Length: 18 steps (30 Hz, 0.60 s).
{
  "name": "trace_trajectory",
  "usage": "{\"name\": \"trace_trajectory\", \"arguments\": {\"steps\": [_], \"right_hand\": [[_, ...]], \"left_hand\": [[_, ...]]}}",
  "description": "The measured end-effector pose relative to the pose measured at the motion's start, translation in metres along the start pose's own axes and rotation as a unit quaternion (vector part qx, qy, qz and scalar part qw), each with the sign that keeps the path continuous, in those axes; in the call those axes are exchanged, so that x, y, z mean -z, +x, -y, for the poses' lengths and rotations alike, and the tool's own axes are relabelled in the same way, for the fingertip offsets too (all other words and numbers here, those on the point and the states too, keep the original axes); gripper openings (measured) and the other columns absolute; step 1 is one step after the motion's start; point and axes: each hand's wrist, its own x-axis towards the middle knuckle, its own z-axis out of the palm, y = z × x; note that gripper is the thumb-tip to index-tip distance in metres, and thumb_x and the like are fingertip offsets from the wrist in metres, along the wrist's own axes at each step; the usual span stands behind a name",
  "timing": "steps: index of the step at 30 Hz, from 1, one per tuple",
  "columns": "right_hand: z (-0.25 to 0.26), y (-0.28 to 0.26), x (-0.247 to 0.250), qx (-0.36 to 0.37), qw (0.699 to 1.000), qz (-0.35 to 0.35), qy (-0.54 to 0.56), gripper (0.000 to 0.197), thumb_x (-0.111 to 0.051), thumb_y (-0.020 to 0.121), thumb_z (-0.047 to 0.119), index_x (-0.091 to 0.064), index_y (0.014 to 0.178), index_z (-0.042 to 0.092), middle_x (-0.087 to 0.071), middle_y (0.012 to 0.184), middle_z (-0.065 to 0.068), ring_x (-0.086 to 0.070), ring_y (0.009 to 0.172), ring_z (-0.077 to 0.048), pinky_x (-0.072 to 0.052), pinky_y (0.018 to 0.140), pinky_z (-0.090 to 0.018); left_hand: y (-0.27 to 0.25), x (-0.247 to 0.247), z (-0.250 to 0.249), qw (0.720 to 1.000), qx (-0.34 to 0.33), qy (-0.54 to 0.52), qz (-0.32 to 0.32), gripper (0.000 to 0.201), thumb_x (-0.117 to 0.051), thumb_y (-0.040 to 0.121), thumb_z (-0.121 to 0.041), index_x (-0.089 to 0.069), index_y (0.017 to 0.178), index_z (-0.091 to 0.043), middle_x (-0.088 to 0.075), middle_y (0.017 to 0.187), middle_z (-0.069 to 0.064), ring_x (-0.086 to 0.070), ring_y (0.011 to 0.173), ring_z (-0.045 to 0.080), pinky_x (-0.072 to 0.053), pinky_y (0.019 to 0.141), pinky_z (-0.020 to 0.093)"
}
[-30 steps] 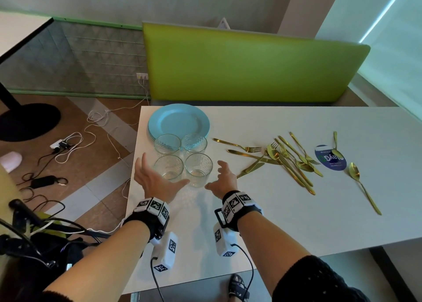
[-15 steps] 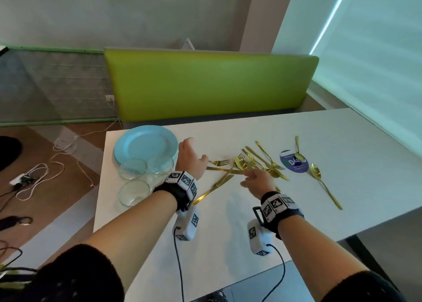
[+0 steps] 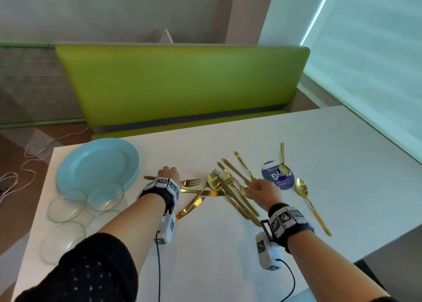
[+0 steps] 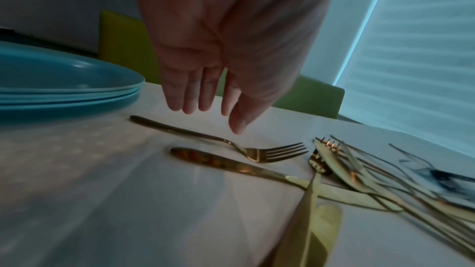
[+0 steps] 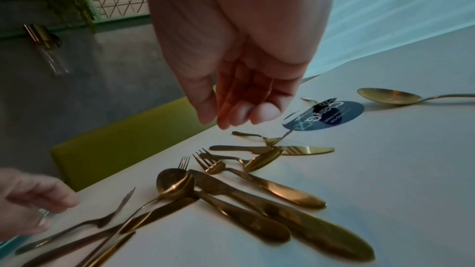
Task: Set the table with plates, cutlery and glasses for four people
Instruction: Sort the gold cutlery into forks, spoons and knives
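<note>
Low in the frame, the white table runs to the right edge, and 4 clear glasses stand empty in a cluster at lower left. Just beyond them sits a stack of light blue plates, nothing on top. At centre, the left hand hovers with fingers straight and loose over a lone gold fork, holding nothing. To its right, the right hand hangs with fingers loosely curled above the tangle of gold cutlery, gripping nothing. A round blue sticker lies further right. A green bench backrest fills the upper middle; a pale window blind occupies the upper right.
</note>
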Motion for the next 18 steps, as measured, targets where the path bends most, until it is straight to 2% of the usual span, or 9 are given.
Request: {"name": "trace_trajectory", "arguments": {"steps": [2,5,10,13,15,18], "right_hand": [[-0.002,0.003,-0.005,0.004,1.0,0.013,-0.007,0.019,-0.065,0.084,0.017,-0.068,0.102,0.009,-0.065,0.09,0.0,-0.057,0.087,-0.015,-0.045,0.079,-0.023],[-0.004,0.003,-0.011,0.004,1.0,0.018,-0.015,0.02,-0.063,0.086,0.017,-0.068,0.103,0.01,-0.056,0.085,0.008,-0.052,0.084,-0.01,-0.037,0.077,-0.019],[-0.005,0.0,-0.02,-0.018,0.999,0.021,-0.018,0.015,-0.063,0.087,0.021,-0.067,0.1,0.015,-0.06,0.085,0.005,-0.053,0.083,-0.01,-0.039,0.075,-0.015],[-0.005,-0.002,-0.027,-0.02,0.999,0.025,-0.023,0.015,-0.062,0.087,0.019,-0.068,0.099,0.012,-0.066,0.088,-0.002,-0.053,0.08,-0.01,-0.034,0.058,-0.006],[-0.005,-0.003,-0.033,-0.022,0.999,0.026,-0.021,0.017,-0.062,0.087,0.021,-0.067,0.101,0.012,-0.066,0.09,-0.001,-0.053,0.081,-0.009,-0.031,0.056,-0.004],[-0.003,-0.003,-0.045,-0.033,0.999,0.033,-0.018,0.018,-0.063,0.087,0.022,-0.066,0.101,0.012,-0.057,0.077,0.009,-0.052,0.076,-0.008,-0.03,0.054,-0.006]], "left_hand": [[0.009,-0.003,0.002,1.0,0.01,0.022,0.003,0.034,-0.04,0.097,-0.015,-0.045,0.129,-0.004,-0.042,0.137,0.016,-0.043,0.128,0.028,-0.037,0.105,0.034],[0.018,-0.007,0.006,0.999,0.01,0.045,0.011,0.033,-0.038,0.097,-0.014,-0.047,0.127,-0.005,-0.044,0.135,0.016,-0.045,0.126,0.029,-0.038,0.104,0.036],[0.029,-0.014,0.01,0.998,-0.014,0.067,0.003,0.034,-0.036,0.096,-0.01,-0.046,0.128,-0.007,-0.046,0.131,0.015,-0.046,0.122,0.028,-0.043,0.096,0.035],[0.035,-0.014,0.014,0.996,-0.041,0.081,-0.016,0.034,-0.035,0.096,-0.008,-0.047,0.127,-0.007,-0.046,0.129,0.013,-0.045,0.121,0.027,-0.043,0.095,0.034],[0.039,-0.014,0.017,0.994,-0.063,0.086,-0.019,0.034,-0.032,0.095,-0.005,-0.047,0.126,-0.007,-0.046,0.13,0.013,-0.044,0.122,0.027,-0.043,0.095,0.034],[0.04,-0.011,0.017,0.994,-0.071,0.079,-0.019,0.036,-0.028,0.094,-0.002,-0.046,0.125,-0.005,-0.047,0.13,0.014,-0.044,0.122,0.028,-0.042,0.096,0.035]]}}
